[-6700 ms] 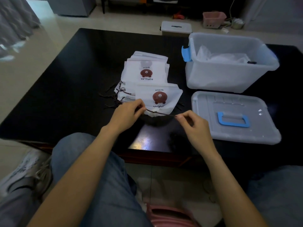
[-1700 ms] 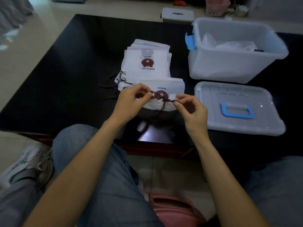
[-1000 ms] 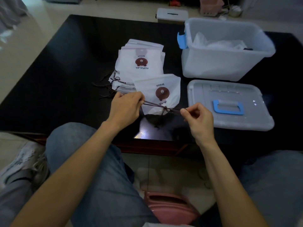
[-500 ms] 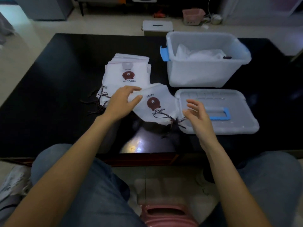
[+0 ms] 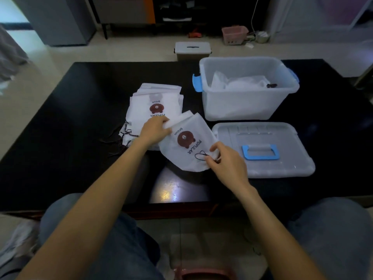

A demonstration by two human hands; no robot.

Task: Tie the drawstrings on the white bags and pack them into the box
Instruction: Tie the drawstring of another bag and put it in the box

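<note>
A white drawstring bag (image 5: pixel 182 150) with a brown bear print lies tilted over the black table (image 5: pixel 70 128), its knotted dark cord toward me. My left hand (image 5: pixel 154 130) grips the bag's far corner. My right hand (image 5: pixel 227 160) pinches the gathered end by the cord. Behind it rests a stack of white bags (image 5: pixel 155 104) with loose cords trailing left. The clear plastic box (image 5: pixel 240 106) stands open at the back right, with white bags inside.
The box's lid (image 5: pixel 282 166) with a blue handle lies flat on the table at the right, just beside my right hand. A small lidded bin (image 5: pixel 192 49) and a pink basket (image 5: pixel 234 34) sit on the floor beyond the table. My knees are under the near edge.
The cord was pulled taut into a knot, then both hands released its ends. My left hand took the bag's far corner, my right took the tied end, and the bag turned toward the lid.
</note>
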